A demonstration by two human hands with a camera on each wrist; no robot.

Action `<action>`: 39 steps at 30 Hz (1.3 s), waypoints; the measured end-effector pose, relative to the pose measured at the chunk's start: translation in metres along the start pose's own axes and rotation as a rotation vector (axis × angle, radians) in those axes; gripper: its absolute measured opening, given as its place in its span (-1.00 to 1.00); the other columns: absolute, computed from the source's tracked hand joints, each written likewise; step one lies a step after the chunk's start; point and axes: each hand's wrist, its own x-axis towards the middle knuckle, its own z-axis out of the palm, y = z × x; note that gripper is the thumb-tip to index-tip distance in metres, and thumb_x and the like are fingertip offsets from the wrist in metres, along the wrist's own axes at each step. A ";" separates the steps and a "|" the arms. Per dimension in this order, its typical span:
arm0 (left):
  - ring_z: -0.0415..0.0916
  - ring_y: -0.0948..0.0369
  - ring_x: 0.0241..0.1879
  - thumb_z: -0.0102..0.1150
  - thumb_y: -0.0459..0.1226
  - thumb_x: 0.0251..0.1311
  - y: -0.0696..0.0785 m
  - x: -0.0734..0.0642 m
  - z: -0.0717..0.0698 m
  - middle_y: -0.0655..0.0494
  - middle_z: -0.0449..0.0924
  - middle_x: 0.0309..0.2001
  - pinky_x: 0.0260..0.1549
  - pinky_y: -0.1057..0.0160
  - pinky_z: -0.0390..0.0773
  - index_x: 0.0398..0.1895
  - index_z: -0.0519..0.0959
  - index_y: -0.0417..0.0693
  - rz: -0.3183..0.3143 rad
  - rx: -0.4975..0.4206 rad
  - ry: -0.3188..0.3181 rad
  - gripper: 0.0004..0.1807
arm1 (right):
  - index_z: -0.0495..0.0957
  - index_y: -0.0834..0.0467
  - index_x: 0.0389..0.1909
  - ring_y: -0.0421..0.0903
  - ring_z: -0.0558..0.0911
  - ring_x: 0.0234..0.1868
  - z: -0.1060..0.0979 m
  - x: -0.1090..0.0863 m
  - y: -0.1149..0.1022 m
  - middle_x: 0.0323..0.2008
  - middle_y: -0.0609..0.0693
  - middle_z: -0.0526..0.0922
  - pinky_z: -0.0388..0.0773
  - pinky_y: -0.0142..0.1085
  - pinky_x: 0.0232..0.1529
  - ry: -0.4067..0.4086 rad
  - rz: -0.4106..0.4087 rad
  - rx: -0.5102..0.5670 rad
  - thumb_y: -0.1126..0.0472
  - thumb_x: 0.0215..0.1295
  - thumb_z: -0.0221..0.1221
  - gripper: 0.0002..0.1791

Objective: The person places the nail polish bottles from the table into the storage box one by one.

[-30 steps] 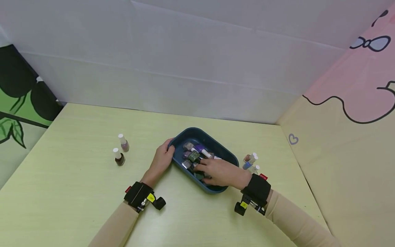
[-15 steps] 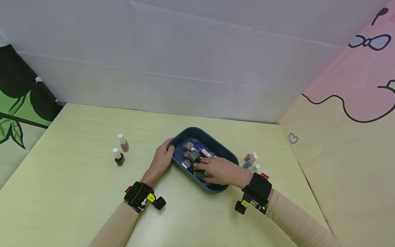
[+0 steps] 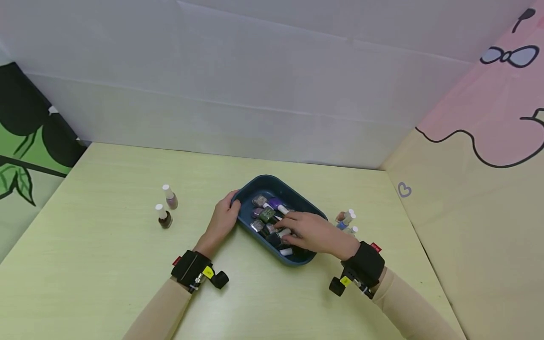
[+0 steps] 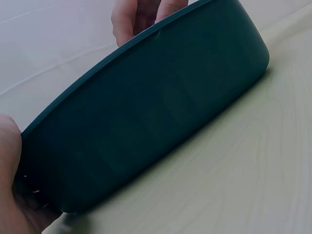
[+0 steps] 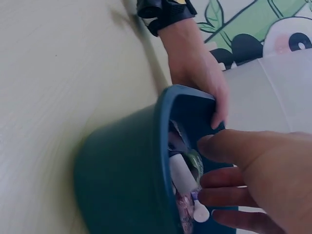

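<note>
A dark blue plastic bin (image 3: 303, 203) sits at an angle on the table, holding several nail polish bottles heaped together. My left hand (image 3: 224, 216) grips its left end, thumb over the rim and fingers along the outside. Over the bottles is my right hand (image 3: 312, 232), reaching in across the right side. In the right wrist view its thumb and fingers (image 5: 229, 196) are spread apart, with nothing between them. A green bottle (image 3: 267, 215), a purple bottle (image 3: 275, 203) and a dark bottle (image 3: 274, 240) with a white cap lie near its fingertips. Some bottles are hidden beneath the hand.
Two white-capped nail polish bottles, one lilac (image 3: 172, 201) and one dark brown (image 3: 165, 220), stand left of the bin. Several more, one of them blue (image 3: 342, 225), stand close together at its right. A pale wall sheet (image 3: 255, 127) borders the table's back edge.
My right hand has lifted slightly and shifted right within the bin. Bottles under it have been stirred, and white caps show near the front side now. My left hand has stayed put.
</note>
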 end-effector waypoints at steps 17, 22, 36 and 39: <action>0.40 -0.12 0.39 -0.16 -0.29 0.52 0.001 -0.001 0.000 -0.27 0.48 0.36 0.43 -0.11 0.31 0.40 0.43 -0.30 0.001 0.008 0.007 -0.52 | 0.69 0.22 0.01 -0.01 0.65 -0.19 -0.013 -0.060 0.032 -0.14 0.03 0.68 0.68 -0.12 -0.23 0.417 0.304 0.104 0.31 0.36 0.33 -0.77; 0.40 -0.13 0.39 -0.16 -0.30 0.53 0.001 -0.001 0.000 -0.27 0.48 0.36 0.43 -0.12 0.32 0.41 0.43 -0.29 0.000 0.001 0.004 -0.52 | 0.69 0.23 -0.02 0.00 0.62 -0.23 -0.011 -0.077 0.043 -0.14 0.07 0.67 0.65 -0.11 -0.27 0.502 0.391 0.089 0.35 0.35 0.32 -0.78; 0.37 -0.12 0.42 -0.17 -0.30 0.55 0.000 -0.001 0.001 -0.27 0.45 0.39 0.44 -0.11 0.30 0.43 0.40 -0.30 -0.007 -0.016 -0.004 -0.52 | 0.68 0.31 -0.06 0.07 0.59 -0.23 0.008 -0.102 0.054 -0.17 0.14 0.66 0.60 -0.01 -0.18 0.612 0.621 0.123 0.37 0.38 0.29 -0.83; 0.37 -0.12 0.42 -0.17 -0.30 0.55 0.000 -0.001 0.001 -0.27 0.45 0.39 0.44 -0.11 0.30 0.43 0.40 -0.30 -0.007 -0.016 -0.003 -0.52 | 0.68 0.29 -0.06 0.04 0.58 -0.24 0.011 -0.104 0.055 -0.18 0.13 0.66 0.59 -0.12 -0.19 0.610 0.646 0.130 0.35 0.38 0.29 -0.83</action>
